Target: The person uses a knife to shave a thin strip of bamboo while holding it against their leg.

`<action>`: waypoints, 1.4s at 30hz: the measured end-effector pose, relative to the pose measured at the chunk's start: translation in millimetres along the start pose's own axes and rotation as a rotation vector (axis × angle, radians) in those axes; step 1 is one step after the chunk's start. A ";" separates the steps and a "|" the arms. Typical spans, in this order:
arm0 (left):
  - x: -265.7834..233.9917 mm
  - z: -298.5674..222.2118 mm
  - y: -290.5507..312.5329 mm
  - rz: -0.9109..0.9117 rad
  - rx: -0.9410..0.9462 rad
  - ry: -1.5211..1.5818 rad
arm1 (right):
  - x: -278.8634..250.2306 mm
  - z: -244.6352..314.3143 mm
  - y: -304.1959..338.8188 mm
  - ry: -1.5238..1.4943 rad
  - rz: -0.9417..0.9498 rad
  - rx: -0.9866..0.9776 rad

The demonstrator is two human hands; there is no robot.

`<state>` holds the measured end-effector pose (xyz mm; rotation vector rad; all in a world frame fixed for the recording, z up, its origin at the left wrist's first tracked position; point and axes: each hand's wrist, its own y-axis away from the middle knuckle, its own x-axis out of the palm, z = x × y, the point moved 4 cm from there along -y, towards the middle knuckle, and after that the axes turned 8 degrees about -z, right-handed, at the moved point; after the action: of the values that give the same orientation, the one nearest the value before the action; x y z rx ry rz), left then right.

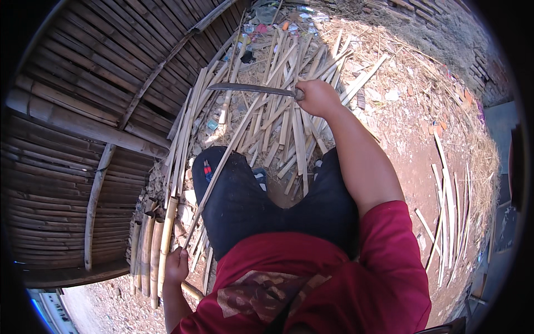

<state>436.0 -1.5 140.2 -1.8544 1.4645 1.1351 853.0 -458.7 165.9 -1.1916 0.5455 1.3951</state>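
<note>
My right hand (319,99) is stretched out ahead, its fingers wrapped round the handle of a machete (251,88). The long dark blade points to the left, above a heap of split bamboo strips (283,125). Low at the left, my left hand (177,265) is closed on the near end of a long, thin bamboo strip (223,160). That strip slants away over my left thigh, and its far part passes near the blade; whether they touch I cannot tell.
Thick uncut bamboo poles (151,253) lie beside my left hand. A slatted bamboo wall (100,100) rises along the left. More thin strips (449,217) lie on the dirt at the right. Scraps of litter (303,19) and a brick wall (428,16) are at the far side.
</note>
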 end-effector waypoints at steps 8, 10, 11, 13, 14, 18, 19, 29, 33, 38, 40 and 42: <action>15.1 32.4 7.9 -0.018 -0.001 -0.027 | 1.1 13.3 -0.3 -0.026 0.051 -0.046; 6.6 15.8 5.6 -0.007 0.005 -0.067 | 13.3 -31.7 -4.9 -0.116 -0.001 0.151; 3.0 11.8 6.7 -0.011 0.009 -0.072 | 7.6 -33.7 -5.2 -0.120 -0.038 0.200; -0.5 8.1 8.9 -0.013 0.015 -0.083 | -1.7 -34.6 0.3 -0.126 -0.107 0.306; 1.9 14.0 10.5 -0.017 0.007 -0.063 | -2.7 -31.9 0.1 -0.120 -0.072 0.291; 14.4 32.0 10.9 -0.007 -0.006 -0.008 | -2.6 -10.3 5.2 -0.113 -0.047 0.049; 15.4 31.4 8.5 -0.010 -0.003 0.001 | -3.7 0.0 4.7 -0.069 -0.017 -0.032; 22.9 36.2 6.0 0.021 -0.019 0.046 | 25.4 -11.4 -3.2 -0.150 0.021 0.042; 31.5 29.2 4.7 0.043 -0.043 0.122 | 9.8 2.2 -2.3 -0.169 0.002 -0.005; 56.1 3.8 -3.5 0.168 -0.137 0.351 | -4.2 75.1 24.8 0.017 0.067 -0.454; 55.9 -9.7 -12.8 0.199 -0.080 0.393 | -13.5 81.0 25.1 0.011 0.084 -0.475; 52.9 -29.5 -18.7 0.218 -0.056 0.399 | -9.4 53.8 13.1 -0.108 0.065 -0.288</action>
<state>466.1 -47.5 108.6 -2.0858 1.9121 0.9426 821.0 -419.4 190.1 -1.3255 0.3162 1.6234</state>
